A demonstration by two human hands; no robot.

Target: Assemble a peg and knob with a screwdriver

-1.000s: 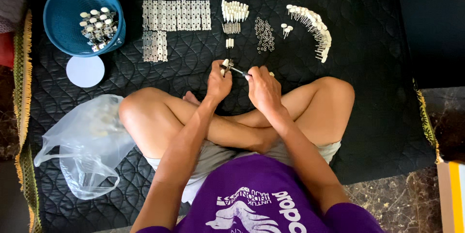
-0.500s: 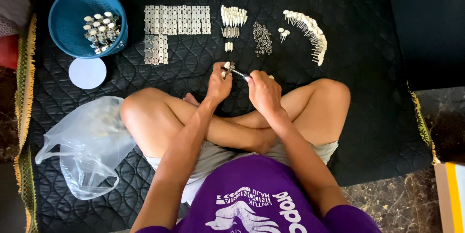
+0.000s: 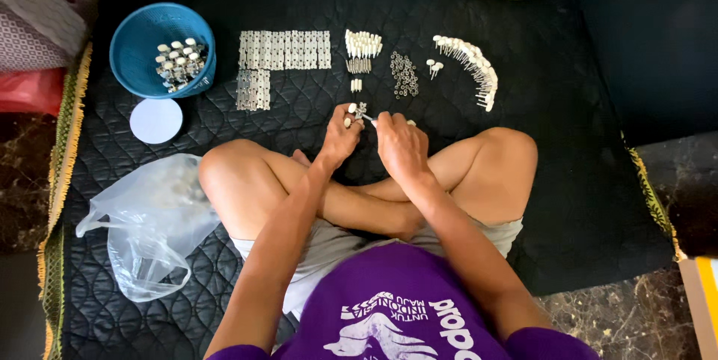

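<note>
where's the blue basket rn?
Head view, upper left: the blue basket sits on the black quilted mat, left of the metal plates and above the white round lid.

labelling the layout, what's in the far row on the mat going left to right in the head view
blue basket → metal plates → white-tipped pieces → small dark rings → curved row of white-headed pegs
</note>
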